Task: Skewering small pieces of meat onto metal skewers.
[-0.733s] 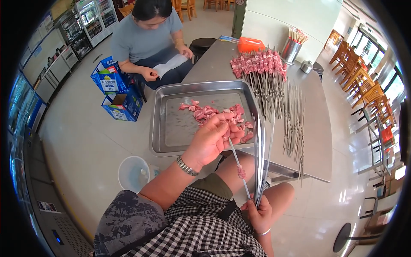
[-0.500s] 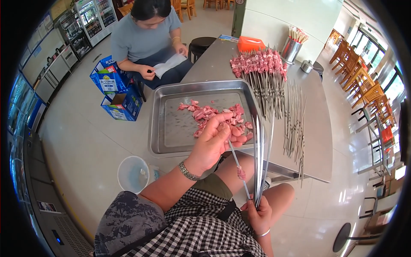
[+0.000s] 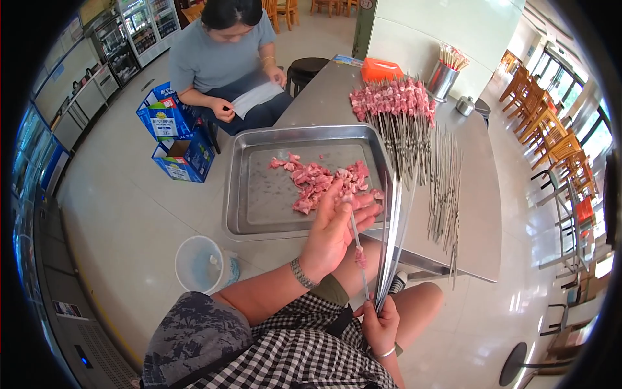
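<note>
My right hand [image 3: 381,324] grips a bundle of long flat metal skewers [image 3: 391,240] by their lower ends, points upward. One thinner-looking skewer [image 3: 356,230] leans left out of that grip and carries a small piece of raw meat [image 3: 360,258] partway along. Its upper end runs between the thumb and fingers of my left hand [image 3: 332,230], which is closed loosely around it; whether meat is pinched there is hidden. Just beyond the left fingers, loose chunks of pink raw meat [image 3: 311,181] lie in a shallow metal tray [image 3: 243,194].
Loaded meat skewers [image 3: 395,104] are piled on the steel table [image 3: 476,214], beside bare skewers [image 3: 444,188]. Behind stand an orange box [image 3: 381,69], a metal canister of sticks [image 3: 442,81] and a small lidded pot [image 3: 465,106]. A white bucket [image 3: 201,262] and blue cartons [image 3: 181,159] sit on the floor. A co-worker [image 3: 223,58] sits opposite.
My left hand has shifted slightly down, its fingers straightening a little. My right hand has moved slightly left with the skewers. The piece of meat on the tilted skewer has shifted slightly with it.
</note>
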Motion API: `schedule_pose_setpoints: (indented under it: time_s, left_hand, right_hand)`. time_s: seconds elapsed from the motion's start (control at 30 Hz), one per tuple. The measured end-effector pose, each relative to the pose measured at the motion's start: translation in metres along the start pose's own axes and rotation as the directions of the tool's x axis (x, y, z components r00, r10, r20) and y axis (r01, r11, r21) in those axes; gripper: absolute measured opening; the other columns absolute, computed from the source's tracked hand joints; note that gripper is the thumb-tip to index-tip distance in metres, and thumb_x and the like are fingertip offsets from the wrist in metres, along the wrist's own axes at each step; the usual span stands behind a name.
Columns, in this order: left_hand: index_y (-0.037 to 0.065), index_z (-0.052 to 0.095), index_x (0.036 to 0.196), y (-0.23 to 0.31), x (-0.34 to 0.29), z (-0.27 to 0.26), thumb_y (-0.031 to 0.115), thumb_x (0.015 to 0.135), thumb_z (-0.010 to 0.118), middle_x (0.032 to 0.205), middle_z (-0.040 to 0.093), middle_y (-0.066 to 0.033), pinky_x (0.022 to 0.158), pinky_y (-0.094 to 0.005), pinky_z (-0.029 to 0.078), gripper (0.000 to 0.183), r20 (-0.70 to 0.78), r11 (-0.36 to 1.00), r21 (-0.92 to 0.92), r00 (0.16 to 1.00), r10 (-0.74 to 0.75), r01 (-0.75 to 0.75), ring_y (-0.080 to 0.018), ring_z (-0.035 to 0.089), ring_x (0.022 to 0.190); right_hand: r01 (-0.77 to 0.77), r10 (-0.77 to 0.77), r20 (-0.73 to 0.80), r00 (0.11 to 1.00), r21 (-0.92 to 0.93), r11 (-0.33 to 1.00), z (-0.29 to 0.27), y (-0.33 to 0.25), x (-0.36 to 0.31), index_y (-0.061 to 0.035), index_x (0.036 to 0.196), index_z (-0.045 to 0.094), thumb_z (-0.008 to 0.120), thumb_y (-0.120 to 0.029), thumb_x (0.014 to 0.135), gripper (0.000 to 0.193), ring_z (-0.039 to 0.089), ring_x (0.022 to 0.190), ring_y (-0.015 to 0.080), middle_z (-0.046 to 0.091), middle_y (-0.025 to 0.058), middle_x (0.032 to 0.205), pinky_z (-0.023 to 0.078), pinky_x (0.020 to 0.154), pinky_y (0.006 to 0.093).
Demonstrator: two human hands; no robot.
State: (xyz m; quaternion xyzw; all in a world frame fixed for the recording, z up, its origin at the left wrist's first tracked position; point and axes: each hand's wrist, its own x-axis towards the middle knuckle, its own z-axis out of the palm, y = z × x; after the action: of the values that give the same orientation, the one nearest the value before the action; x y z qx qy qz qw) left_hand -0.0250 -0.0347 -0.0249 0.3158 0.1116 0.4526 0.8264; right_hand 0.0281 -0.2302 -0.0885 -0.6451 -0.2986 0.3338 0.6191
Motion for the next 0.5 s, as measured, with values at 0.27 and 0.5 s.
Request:
schedule_pose_setpoints:
  time_s: [0.27,0.5]
  left_hand:
    - [0.006,0.046,0.119,-0.004,-0.009,-0.033,0.034,0.098,0.035,0.109,0.056,-0.0114,0.085,-0.036,0.045,0.037,0.076,0.981,-0.072,0.982,-0.172,0.178,-0.0232,0.057,0.099]
    - [0.012,0.052,0.097,0.009,0.008,-0.021,0.038,0.095,0.042,0.078,0.049,0.0001,0.064,-0.0293,0.039,0.028,0.118,0.979,-0.144,0.984,-0.13,0.146,-0.0148,0.047,0.065]
  right_hand:
    - [-0.205,0.198,0.097,0.975,0.069,0.976,-0.01,-0.022,-0.001,0.0013,0.098,0.052,0.052,-0.003,0.089,0.01,0.056,0.061,0.0074,0.062,0.0051,0.068,0.043,0.055,0.0198]
    - [-0.147,0.133,0.133,0.982,0.105,0.984,-0.004,-0.008,-0.011,0.001,0.099,0.052,0.051,-0.003,0.09,0.011,0.054,0.059,0.0066,0.062,0.0051,0.068,0.042,0.055,0.0193]
